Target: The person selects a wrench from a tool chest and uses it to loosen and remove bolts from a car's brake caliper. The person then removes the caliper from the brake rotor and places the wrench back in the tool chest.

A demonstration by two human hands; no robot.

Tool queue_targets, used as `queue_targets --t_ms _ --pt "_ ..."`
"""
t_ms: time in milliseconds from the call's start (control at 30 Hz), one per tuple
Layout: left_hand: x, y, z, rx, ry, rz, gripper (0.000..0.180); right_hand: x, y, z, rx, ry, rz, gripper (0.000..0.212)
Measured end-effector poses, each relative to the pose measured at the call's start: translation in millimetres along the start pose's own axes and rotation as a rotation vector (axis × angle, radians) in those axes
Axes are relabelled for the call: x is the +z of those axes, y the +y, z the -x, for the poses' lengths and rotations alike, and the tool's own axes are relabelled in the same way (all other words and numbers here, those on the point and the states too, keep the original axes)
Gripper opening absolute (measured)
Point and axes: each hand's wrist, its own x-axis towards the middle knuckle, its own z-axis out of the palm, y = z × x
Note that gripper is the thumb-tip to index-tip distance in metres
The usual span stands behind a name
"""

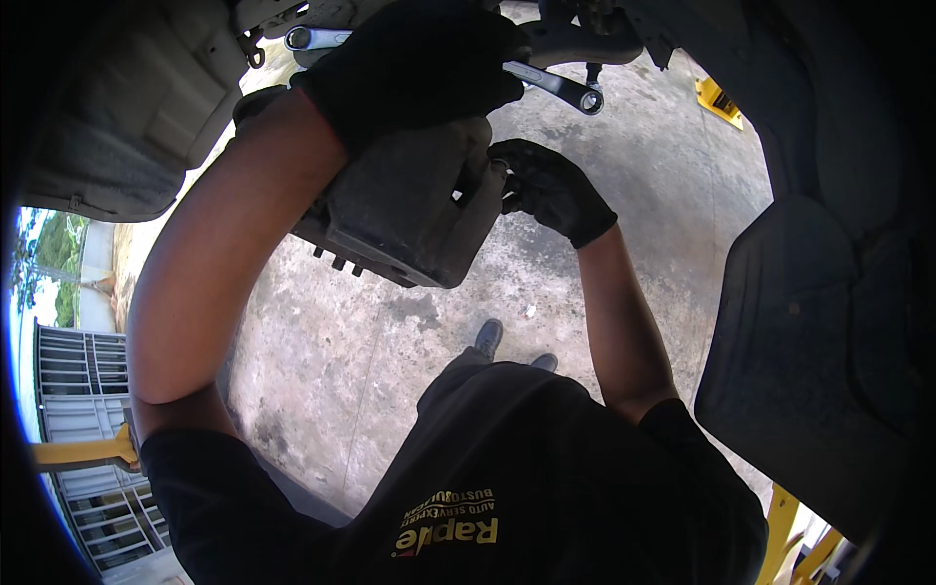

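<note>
My left hand [419, 73], in a black glove, is closed on a silver ring wrench [561, 86] beneath the vehicle. Ring ends show on both sides of the fist; the middle of the shaft is hidden by the glove. Just below hangs a dark, boxy part [395, 210] with several short studs along its lower left edge. My right hand [554, 190], also gloved in black, has its fingers bent together at the right side of this part. Something small and pale shows at the fingertips, too small to name.
Dark underbody panels [107, 107] hang at the left, and a large dark panel [799, 322] fills the right. Metal underbody pieces [585, 44] cross the top. Yellow supports [720, 100] stand at the right and lower edges. Below lies a stained concrete floor [312, 380].
</note>
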Motion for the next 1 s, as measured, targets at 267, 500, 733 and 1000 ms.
queue_targets --t_ms 267,500,733,1000 --pt "5 -3 -1 0.009 0.003 -0.003 0.02 1 -2 -4 0.062 0.007 0.077 0.041" --pt "5 -5 0 0.017 -0.018 -0.022 0.02 5 -1 3 -0.038 -0.05 -0.054 0.036" --pt "7 -3 0 0.021 0.022 -0.016 0.02 2 1 -3 0.017 0.051 0.107 0.037" --pt "6 -6 1 0.075 0.084 -0.017 0.022 -1 9 -3 -0.057 -0.185 -0.294 0.039"
